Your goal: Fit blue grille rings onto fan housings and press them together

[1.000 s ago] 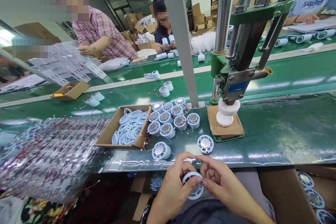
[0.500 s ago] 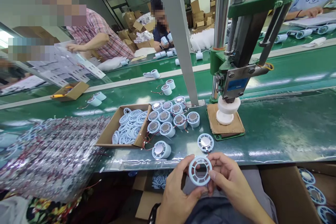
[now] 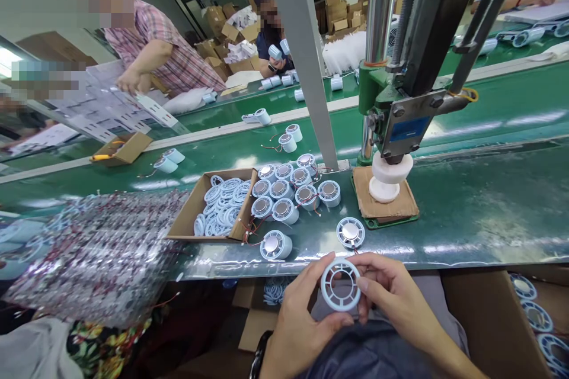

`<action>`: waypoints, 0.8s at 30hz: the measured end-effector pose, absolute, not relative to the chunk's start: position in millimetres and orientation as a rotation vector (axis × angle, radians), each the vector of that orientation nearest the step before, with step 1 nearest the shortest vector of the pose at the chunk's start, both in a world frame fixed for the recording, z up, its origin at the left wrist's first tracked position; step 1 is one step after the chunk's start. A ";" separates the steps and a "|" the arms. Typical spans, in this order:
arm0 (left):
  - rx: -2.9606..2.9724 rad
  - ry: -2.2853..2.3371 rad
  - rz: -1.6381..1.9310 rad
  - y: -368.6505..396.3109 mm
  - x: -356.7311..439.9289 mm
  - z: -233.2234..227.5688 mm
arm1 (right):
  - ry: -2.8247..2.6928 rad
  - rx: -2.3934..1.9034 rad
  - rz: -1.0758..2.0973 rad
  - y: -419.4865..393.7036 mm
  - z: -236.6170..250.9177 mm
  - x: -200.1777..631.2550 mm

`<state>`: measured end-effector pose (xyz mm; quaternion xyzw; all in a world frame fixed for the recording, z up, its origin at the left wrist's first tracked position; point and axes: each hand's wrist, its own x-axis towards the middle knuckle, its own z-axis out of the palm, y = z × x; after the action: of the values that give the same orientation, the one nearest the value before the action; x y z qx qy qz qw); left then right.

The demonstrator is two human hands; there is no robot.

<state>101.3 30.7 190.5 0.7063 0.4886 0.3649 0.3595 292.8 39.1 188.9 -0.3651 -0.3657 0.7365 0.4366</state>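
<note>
Between my two hands, just in front of the bench edge, is a light-blue plastic ring [image 3: 325,285] with an inner ring joined by short spokes. My left hand [image 3: 302,314] grips its left and lower rim between thumb and fingers. On the right side, my right hand [image 3: 391,290] pinches the rim with thumb and fingertips. Just beyond my fingers a round motor unit [image 3: 350,231] sits on the bench, silver disc up, with wires toward me. Another light-blue motor unit [image 3: 275,245] lies to the left, tilted, and several more [image 3: 281,190] stand grouped behind it.
A cardboard box [image 3: 182,226] holds many blue rings. Right of the motors stands a green press [image 3: 368,92], its white pressing head [image 3: 391,167] above a cardboard-covered base [image 3: 362,204]. A clear bag of parts [image 3: 102,254] lies left. A metal post [image 3: 306,65] rises behind; co-workers sit across the belt.
The view has shifted slightly, so the bench sits a little higher in the picture. My hands keep hold of the ring, which now faces me a little more squarely.
</note>
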 end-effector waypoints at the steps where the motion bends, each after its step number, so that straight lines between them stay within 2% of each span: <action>1: 1.818 1.251 0.938 31.3 100.8 190.3 | -0.945 -0.911 1.829 39.8 187.9 293.7; 3: 1.802 1.253 0.942 31.2 99.2 187.6 | -1.051 -0.956 1.705 42.3 184.9 297.2; 8: 1.673 1.362 0.931 27.6 94.2 177.0 | -1.379 -1.235 0.781 56.8 164.8 310.1; 10: 1.619 1.377 0.925 27.7 93.5 175.7 | -1.526 -1.268 0.609 63.4 152.1 310.2; 16: 1.542 1.390 0.905 27.4 89.0 171.7 | -1.743 -1.245 0.563 75.4 121.3 291.2; 24: 1.654 1.379 1.056 56.7 116.7 152.4 | -1.664 -1.270 0.616 61.0 119.5 283.0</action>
<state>116.7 56.7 152.4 0.6425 0.5357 0.4102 0.3633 283.0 61.0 119.5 -0.5163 -0.6765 0.2505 0.4615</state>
